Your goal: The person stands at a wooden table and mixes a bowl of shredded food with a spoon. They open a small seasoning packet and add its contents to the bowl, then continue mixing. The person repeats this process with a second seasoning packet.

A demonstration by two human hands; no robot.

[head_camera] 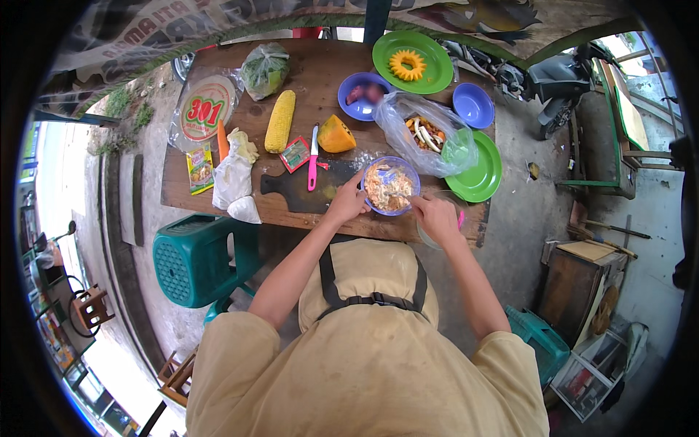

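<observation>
My left hand [348, 203] grips the left rim of a small purple bowl [418, 183], which stands near the front edge of the wooden table. A pale orange and white mixture [382, 191] with shreds in it fills much of the bowl. At the bowl's right side my right hand [437, 216] holds a metal utensil [397, 195], its far end in the mixture; whether it is a spoon or a fork cannot be told. A dark cutting board [297, 194] lies left of the bowl, and a pink-handled knife [313, 166] rests partly on it.
Behind the bowl lies an open plastic bag [398, 123] of food scraps, overlapping a green plate [486, 166]. Corn [280, 121], a cut orange vegetable [336, 135] and a white bag [232, 183] lie to the left. A clear container [427, 235] sits under my right hand. Green stools [191, 262] flank me.
</observation>
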